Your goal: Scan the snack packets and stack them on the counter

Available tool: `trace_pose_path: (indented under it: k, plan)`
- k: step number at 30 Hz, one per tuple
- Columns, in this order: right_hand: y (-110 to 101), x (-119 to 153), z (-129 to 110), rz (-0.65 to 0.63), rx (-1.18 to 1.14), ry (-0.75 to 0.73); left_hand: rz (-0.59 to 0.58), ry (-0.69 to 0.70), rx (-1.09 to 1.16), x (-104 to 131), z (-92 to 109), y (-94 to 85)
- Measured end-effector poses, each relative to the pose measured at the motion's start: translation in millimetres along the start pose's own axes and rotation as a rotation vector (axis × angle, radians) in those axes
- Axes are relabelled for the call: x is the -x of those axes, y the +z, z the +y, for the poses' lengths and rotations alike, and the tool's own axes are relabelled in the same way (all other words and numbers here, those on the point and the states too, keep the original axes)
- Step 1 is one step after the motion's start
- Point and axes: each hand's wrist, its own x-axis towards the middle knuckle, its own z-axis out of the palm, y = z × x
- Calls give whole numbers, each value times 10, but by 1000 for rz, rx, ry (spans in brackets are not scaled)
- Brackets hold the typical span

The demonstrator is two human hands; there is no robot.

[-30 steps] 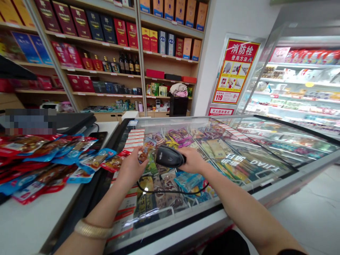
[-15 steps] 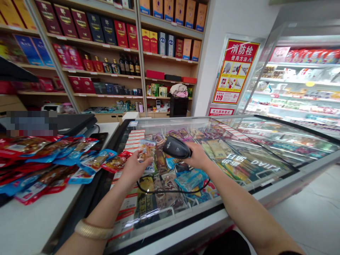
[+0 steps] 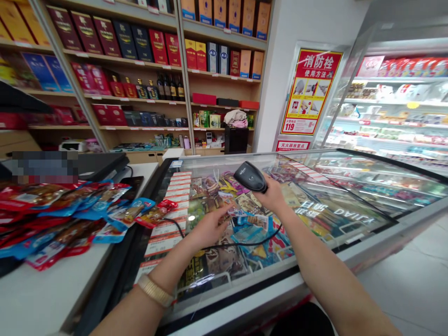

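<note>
My right hand [image 3: 271,191] is closed around the handle of a black barcode scanner [image 3: 250,176], held above the glass freezer top, with its head to the upper left. My left hand [image 3: 210,227] reaches over the glass, fingers stretched forward and thumb apart. Just past its fingertips is a small snack packet [image 3: 231,201]; I cannot tell whether they touch it. A blue packet [image 3: 257,221] shows right of that hand. The scanner's black cord [image 3: 224,244] loops across the glass and passes the left hand.
On the white counter [image 3: 42,298] to the left lies a heap of red and blue snack packets [image 3: 70,210]. One red packet [image 3: 157,213] overhangs the freezer's edge. Ice cream packs fill the freezer [image 3: 224,266] beneath the glass. Shelves of boxes [image 3: 105,32] stand behind.
My left hand has moved right, away from the price labels; the snack packet it held is no longer plainly between finger and thumb. The scanner in my right hand has moved up and right.
</note>
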Motion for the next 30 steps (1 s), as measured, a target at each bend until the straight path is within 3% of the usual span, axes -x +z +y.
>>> trace_pose_path:
  k: [3, 7, 11, 14, 18, 24, 27, 30]
  plan:
    - [21, 19, 3, -8, 2, -12, 118, 34, -164, -11, 40, -100]
    - [42, 35, 19, -24, 18, -12, 370, 135, -526, -6, 104, -420]
    - [44, 32, 8, -59, 17, -23, 577, -25, -879, 88, 144, -803]
    - [41, 29, -9, -97, 1, -31, 696, -118, -834, 163, 110, -1004]
    - [51, 37, -17, -88, -4, -35, 731, -137, -776, 182, 42, -1103]
    - [66, 44, -23, -77, 14, -17, 608, -255, -1066, 169, 82, -1141]
    - [58, 44, -45, -87, 7, -16, 731, -239, -913, 150, 139, -1157]
    - [50, 49, -91, -111, -29, -39, 910, -167, -299, 86, 192, -1106]
